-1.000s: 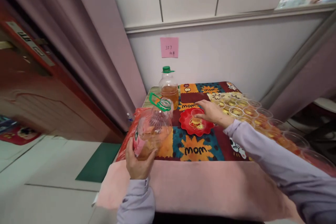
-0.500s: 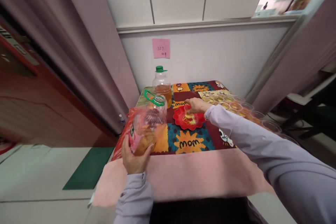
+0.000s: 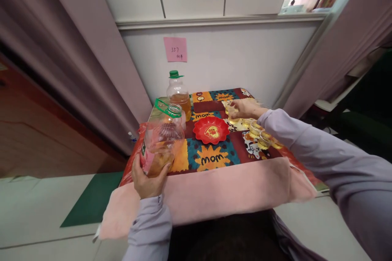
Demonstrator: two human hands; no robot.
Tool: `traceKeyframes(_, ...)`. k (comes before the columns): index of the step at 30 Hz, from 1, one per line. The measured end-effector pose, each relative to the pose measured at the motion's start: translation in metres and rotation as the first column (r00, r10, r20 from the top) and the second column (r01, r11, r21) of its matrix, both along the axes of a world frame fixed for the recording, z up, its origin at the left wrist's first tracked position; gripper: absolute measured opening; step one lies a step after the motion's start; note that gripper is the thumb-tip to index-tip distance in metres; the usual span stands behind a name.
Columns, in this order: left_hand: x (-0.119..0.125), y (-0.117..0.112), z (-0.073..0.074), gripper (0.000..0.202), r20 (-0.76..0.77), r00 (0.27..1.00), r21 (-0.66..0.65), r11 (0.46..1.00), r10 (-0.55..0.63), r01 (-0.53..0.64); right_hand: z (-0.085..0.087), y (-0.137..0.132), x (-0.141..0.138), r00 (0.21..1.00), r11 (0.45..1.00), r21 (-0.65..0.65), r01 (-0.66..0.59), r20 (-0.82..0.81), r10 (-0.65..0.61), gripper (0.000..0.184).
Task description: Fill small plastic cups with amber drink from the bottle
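Observation:
My left hand (image 3: 150,179) is wrapped around the lower part of a clear plastic jug (image 3: 165,140), its fingers on one side and its thumb on the other. The open-mouthed jug holds some amber liquid, and its green handle sticks out to the left. Beyond the red scalloped plate (image 3: 211,130), my right hand (image 3: 246,109) pinches a small clear plastic cup (image 3: 228,109) of yellowish liquid at the back right of the table. The fingers partly hide that cup. More cups (image 3: 263,140) of yellow liquid stand near my right forearm, which covers some of them.
A second jug (image 3: 180,100) with a green cap and amber liquid stands behind the first. A folded pink cloth (image 3: 214,195) lies along the table's front edge. The white wall with a pink note (image 3: 175,49) rises behind the patterned tablecloth (image 3: 211,157).
My right hand has moved from above the red plate to the back right with the small cup. The plate's heart print now shows fully. My left hand keeps its hold; the view has shifted.

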State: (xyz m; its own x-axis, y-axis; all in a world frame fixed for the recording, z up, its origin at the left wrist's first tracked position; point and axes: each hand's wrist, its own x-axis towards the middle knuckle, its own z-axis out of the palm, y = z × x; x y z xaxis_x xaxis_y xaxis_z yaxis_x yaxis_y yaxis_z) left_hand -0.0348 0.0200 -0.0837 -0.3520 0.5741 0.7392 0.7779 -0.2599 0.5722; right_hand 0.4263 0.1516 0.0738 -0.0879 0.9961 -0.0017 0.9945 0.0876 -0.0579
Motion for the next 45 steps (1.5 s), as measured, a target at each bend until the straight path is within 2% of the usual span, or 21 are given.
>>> traceKeyframes(5, 0.003, -0.001, 0.003, 0.117, 0.004, 1.0, -0.004, 1.0, 0.005, -0.005, -0.038, -0.008, 0.009, 0.999, 0.999, -0.041, 0.02, 0.038, -0.019, 0.065)
traceKeyframes(9, 0.001, -0.001, 0.002, 0.119, 0.004, 1.0, -0.019, 1.0, -0.005, 0.005, -0.052, -0.008, 0.013, 0.998, 0.998, -0.043, 0.047, 0.052, -0.045, 0.062)
traceKeyframes(19, 0.003, -0.003, 0.006, 0.118, 0.014, 1.0, -0.016, 1.0, -0.012, 0.012, -0.054, -0.006, 0.014, 0.988, 0.99, 0.012, 0.14, 0.068, -0.14, 0.061)
traceKeyframes(23, 0.001, -0.003, 0.003, 0.118, 0.015, 1.0, -0.032, 0.999, -0.004, 0.005, -0.057, -0.011, 0.014, 0.985, 0.988, 0.022, 0.15, 0.08, -0.151, 0.061)
traceKeyframes(25, -0.001, -0.004, 0.001, 0.116, 0.022, 1.0, -0.039, 0.999, 0.0, 0.001, -0.053, -0.012, 0.013, 0.984, 0.988, 0.039, 0.146, 0.096, -0.15, 0.064)
traceKeyframes(27, -0.002, -0.006, 0.0, 0.114, 0.023, 1.0, -0.048, 0.999, -0.007, 0.009, -0.044, -0.011, 0.006, 0.987, 0.987, 0.111, 0.115, 0.096, -0.125, 0.064)
traceKeyframes(29, -0.002, -0.007, -0.001, 0.112, 0.026, 1.0, -0.062, 0.998, -0.011, 0.013, -0.031, -0.008, -0.011, 0.997, 0.977, 0.206, 0.058, 0.033, -0.066, 0.054)
traceKeyframes(31, -0.002, -0.008, -0.001, 0.111, 0.031, 1.0, -0.077, 0.997, -0.007, 0.01, -0.018, -0.004, -0.041, 0.995, 0.965, 0.262, -0.03, -0.088, 0.055, 0.041)
traceKeyframes(34, -0.003, -0.008, -0.001, 0.112, 0.044, 0.999, -0.074, 0.997, 0.01, -0.007, -0.006, 0.006, -0.103, 0.931, 0.94, 0.257, -0.224, -0.228, 0.284, 0.03)
traceKeyframes(36, -0.003, -0.008, -0.002, 0.112, 0.047, 0.999, -0.062, 0.998, 0.015, -0.013, -0.005, 0.014, -0.146, 0.899, 0.914, 0.236, -0.33, -0.216, 0.38, 0.032)
traceKeyframes(40, -0.003, -0.01, -0.002, 0.11, 0.039, 0.999, -0.058, 0.998, 0.01, -0.008, -0.016, 0.032, -0.209, 0.898, 0.903, 0.166, -0.396, -0.137, 0.419, 0.038)
traceKeyframes(42, -0.003, -0.01, -0.002, 0.11, 0.044, 0.999, -0.062, 0.998, 0.015, -0.012, -0.023, 0.04, -0.224, 0.903, 0.91, 0.145, -0.389, -0.134, 0.408, 0.031)
traceKeyframes(45, -0.006, -0.011, -0.004, 0.112, 0.063, 0.998, -0.072, 0.997, -0.003, 0.008, -0.032, 0.051, -0.231, 0.914, 0.921, 0.12, -0.37, -0.127, 0.384, 0.025)
